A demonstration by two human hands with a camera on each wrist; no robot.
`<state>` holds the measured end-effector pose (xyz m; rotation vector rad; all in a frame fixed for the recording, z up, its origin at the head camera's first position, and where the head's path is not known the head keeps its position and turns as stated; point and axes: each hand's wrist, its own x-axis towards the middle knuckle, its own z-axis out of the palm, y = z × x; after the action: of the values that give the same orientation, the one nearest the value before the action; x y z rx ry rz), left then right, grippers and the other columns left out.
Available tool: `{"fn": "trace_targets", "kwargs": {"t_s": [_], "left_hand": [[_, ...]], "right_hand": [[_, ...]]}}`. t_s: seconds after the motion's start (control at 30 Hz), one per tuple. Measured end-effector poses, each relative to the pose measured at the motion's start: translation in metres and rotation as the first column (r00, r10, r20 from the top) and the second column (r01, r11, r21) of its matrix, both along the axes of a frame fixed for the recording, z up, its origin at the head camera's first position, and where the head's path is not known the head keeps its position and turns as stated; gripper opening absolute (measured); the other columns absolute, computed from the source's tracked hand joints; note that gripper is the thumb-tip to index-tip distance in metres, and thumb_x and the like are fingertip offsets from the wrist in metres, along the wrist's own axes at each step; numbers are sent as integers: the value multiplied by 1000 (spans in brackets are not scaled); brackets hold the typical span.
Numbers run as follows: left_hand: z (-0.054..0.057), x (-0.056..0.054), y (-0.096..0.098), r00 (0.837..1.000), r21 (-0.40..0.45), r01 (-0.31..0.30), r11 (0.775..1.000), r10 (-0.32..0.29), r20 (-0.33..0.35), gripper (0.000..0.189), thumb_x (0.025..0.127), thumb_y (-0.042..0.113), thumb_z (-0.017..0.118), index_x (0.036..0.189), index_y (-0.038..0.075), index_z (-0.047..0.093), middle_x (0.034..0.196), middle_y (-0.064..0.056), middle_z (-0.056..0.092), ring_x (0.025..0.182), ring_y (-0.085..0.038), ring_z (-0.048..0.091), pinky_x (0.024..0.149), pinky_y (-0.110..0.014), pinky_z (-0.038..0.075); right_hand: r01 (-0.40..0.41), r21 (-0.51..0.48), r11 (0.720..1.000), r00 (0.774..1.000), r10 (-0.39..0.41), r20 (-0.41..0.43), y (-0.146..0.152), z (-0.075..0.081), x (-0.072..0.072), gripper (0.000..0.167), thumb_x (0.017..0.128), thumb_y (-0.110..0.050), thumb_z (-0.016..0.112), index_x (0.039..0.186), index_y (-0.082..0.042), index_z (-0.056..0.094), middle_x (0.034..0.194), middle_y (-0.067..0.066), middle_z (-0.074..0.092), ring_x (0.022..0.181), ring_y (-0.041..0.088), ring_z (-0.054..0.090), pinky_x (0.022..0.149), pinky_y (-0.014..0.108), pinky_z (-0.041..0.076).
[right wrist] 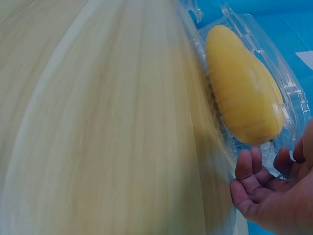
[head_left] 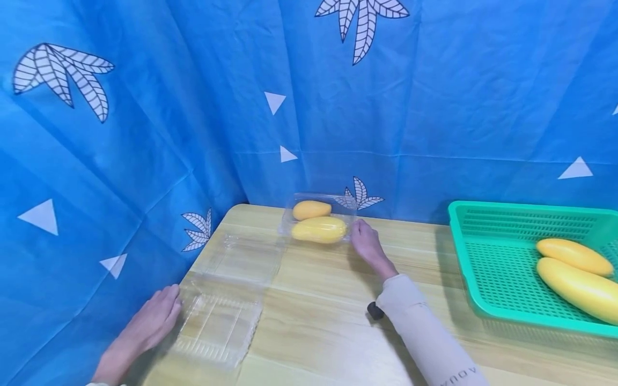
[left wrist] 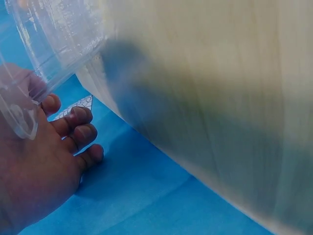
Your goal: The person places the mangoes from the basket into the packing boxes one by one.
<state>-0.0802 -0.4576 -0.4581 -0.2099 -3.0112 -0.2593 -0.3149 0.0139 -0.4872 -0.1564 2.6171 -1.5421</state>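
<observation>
In the head view, my right hand grips the right end of a clear plastic container at the far edge of the table. Two mangoes lie inside it: a smaller orange one behind a larger yellow one. The right wrist view shows curled fingers at the container's end, just below the yellow mango. At the table's left edge, my left hand pinches the side of another clear clamshell box, which lies opened flat. Its thumb shows through the plastic in the left wrist view.
A green plastic basket stands on the right of the wooden table, with two big mangoes in it. Blue patterned cloth hangs close behind and along the left side. A small black object sits by the right cuff.
</observation>
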Motion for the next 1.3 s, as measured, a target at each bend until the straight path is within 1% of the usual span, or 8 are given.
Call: {"fn": "trace_targets", "kwargs": {"t_s": [0.2,0.4,0.67,0.87,1.03,1.17,1.3], "left_hand": [[-4,1,3,1000,-2,-13,1000,13,-14,18,99,4,47,86,15,41,80,2,35,73,-17,35,67,-35,34],[-4,3,6,1000,6,-19,1000,19,1,19,99,4,46,85,16,40,80,3,35,73,-16,34,67,-33,34],[-4,8,9,1000,-29,-30,999,30,-2,17,101,7,46,86,15,40,81,2,35,74,-17,35,67,-35,34],[-3,8,11,999,-10,-32,999,32,3,16,101,7,44,88,15,40,81,1,35,75,-17,35,69,-36,35],[-2,10,13,999,-2,-37,999,37,5,16,101,6,44,88,15,41,82,2,35,76,-17,36,71,-38,37],[-2,10,14,998,-10,-54,998,55,25,16,101,6,44,88,15,40,82,1,35,76,-18,36,71,-37,37],[-2,12,14,997,-5,-66,998,66,35,15,101,7,44,88,15,40,82,0,35,76,-18,36,70,-37,36]], "right_hand": [[-17,21,1000,1000,17,-5,-16,0,-4,44,111,-33,22,104,-6,56,85,10,54,71,23,48,64,37,44],[-64,48,997,998,65,-10,-37,0,-9,41,111,-31,22,97,-8,53,85,10,53,76,25,50,70,39,45],[-118,44,992,993,118,12,-62,5,-16,39,110,-28,24,99,-7,55,84,9,51,74,23,47,69,37,44],[-160,28,987,987,160,19,-83,6,-22,38,111,-27,25,93,-9,54,82,8,51,70,20,45,66,35,42],[-184,5,983,982,184,38,-101,7,-24,40,112,-28,24,96,-9,55,81,8,52,65,18,43,63,35,42],[-204,21,979,978,202,47,-116,8,-26,41,112,-29,22,99,-8,55,83,9,52,68,19,44,65,35,43],[-218,25,976,975,217,38,-130,9,-29,42,111,-30,22,94,-8,54,81,8,51,67,19,43,65,35,42]]}}
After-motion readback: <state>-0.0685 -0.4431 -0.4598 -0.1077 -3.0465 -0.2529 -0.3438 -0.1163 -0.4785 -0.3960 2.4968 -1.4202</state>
